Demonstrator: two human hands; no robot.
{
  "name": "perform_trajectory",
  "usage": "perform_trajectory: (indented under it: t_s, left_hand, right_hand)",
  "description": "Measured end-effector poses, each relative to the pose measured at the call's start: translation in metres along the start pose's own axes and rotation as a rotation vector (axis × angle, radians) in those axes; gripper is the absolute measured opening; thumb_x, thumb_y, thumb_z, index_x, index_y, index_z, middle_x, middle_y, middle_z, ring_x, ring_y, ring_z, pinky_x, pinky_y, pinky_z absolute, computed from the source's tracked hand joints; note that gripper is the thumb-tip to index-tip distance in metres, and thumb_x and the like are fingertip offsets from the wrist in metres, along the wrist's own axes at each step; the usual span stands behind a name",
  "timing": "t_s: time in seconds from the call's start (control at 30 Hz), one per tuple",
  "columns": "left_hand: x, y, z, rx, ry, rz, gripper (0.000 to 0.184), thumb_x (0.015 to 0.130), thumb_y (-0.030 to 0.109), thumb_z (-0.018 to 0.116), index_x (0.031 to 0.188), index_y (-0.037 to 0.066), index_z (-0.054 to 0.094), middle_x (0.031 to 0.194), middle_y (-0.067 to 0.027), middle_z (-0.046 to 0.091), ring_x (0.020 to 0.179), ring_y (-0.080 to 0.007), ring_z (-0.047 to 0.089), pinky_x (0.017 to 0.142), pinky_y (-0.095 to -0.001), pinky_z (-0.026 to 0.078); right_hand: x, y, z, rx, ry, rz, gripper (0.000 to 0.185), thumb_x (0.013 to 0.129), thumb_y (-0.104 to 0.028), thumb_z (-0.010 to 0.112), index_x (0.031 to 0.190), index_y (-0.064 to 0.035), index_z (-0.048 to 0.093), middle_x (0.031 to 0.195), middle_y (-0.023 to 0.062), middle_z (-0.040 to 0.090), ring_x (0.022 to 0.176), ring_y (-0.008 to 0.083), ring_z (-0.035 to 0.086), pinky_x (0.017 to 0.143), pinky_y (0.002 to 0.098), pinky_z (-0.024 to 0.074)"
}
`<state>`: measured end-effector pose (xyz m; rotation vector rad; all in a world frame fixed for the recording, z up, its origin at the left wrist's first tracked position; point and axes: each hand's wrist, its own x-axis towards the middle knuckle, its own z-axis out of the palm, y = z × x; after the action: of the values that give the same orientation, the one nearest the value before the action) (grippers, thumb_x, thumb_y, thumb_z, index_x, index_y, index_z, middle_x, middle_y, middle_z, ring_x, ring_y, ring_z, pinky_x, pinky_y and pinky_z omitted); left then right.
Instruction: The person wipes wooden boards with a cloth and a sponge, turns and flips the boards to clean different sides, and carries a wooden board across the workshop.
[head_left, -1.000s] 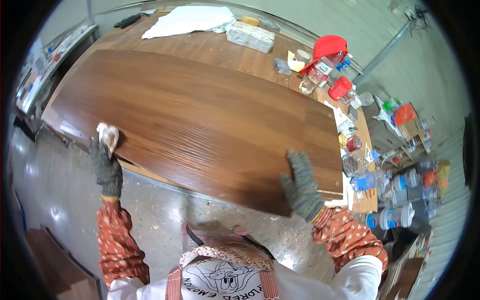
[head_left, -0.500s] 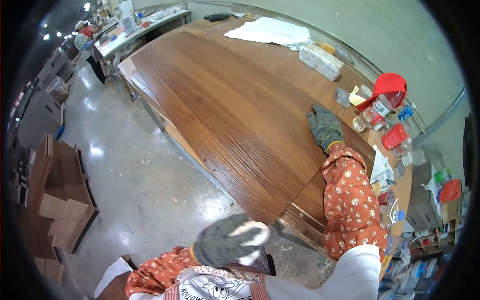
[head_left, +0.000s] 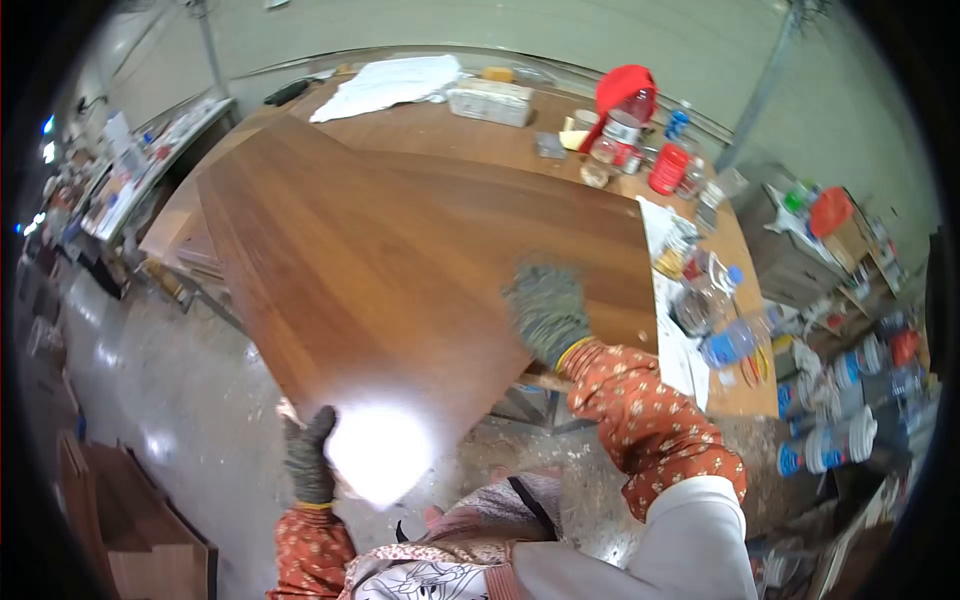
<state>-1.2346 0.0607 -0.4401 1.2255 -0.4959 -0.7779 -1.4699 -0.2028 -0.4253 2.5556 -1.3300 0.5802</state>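
Note:
A brown wood-grain panel (head_left: pixel 340 270) lies turned at an angle over a second brown panel (head_left: pixel 610 250) on the worktable. My left hand (head_left: pixel 312 455), in a dark grey knit glove, grips the near left corner of the upper panel, thumb along its edge; the other fingers are partly hidden. Strong glare whitens that corner. My right hand (head_left: pixel 550 312), gloved too, lies on the panels near the upper one's right edge. Its fingers look stretched out and flat, slightly blurred by motion.
A white cloth (head_left: pixel 390 85), a pale block (head_left: pixel 490 102) and a red cap (head_left: pixel 628 88) lie along the table's back. Bottles (head_left: pixel 735 335) and white paper (head_left: pixel 680 350) are at the right. Brown boards (head_left: pixel 150 510) stand on the floor at left.
The upper panel has swung round, its near end now off the table's front, uncovering the lower panel. My left hand has moved from my body to its corner. The camera view has turned right.

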Motion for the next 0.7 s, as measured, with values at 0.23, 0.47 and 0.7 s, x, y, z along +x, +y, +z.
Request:
perform_trajectory:
  t_s: [0.23,0.47,0.7]
  left_hand:
    - [0.076,0.05,-0.159,0.378,-0.265,0.222,0.048,0.085,0.023,0.065,0.126,0.003,0.049,0.115,-0.007,0.058,0.099,-0.0185,0.057,0.089,-0.0315,0.046]
    - [0.049,0.068,-0.225,0.388,0.018,0.017,0.037,0.09,0.025,0.061,0.117,0.001,0.057,0.107,-0.0025,0.06,0.092,-0.0125,0.056,0.083,-0.0286,0.046]
    - [0.017,0.017,-0.201,-0.168,0.462,0.184,0.043,0.094,0.037,0.054,0.126,0.009,0.053,0.119,-0.0015,0.056,0.107,-0.0142,0.053,0.094,-0.0324,0.042]
  right_hand:
    - [-0.091,-0.128,-0.059,0.202,-0.214,-0.031,0.052,0.088,-0.034,0.053,0.131,-0.0045,0.048,0.122,0.0203,0.056,0.112,0.0382,0.052,0.097,0.0478,0.0401]
    - [-0.037,0.02,-0.094,0.324,0.189,0.1,0.042,0.088,-0.027,0.061,0.122,-0.0041,0.054,0.114,0.0201,0.061,0.105,0.0333,0.059,0.092,0.04,0.0463]
    - [0.017,0.189,-0.041,-0.466,-0.448,0.502,0.028,0.083,-0.017,0.054,0.109,-0.0067,0.058,0.108,0.0202,0.063,0.106,0.0377,0.058,0.092,0.0453,0.0445]
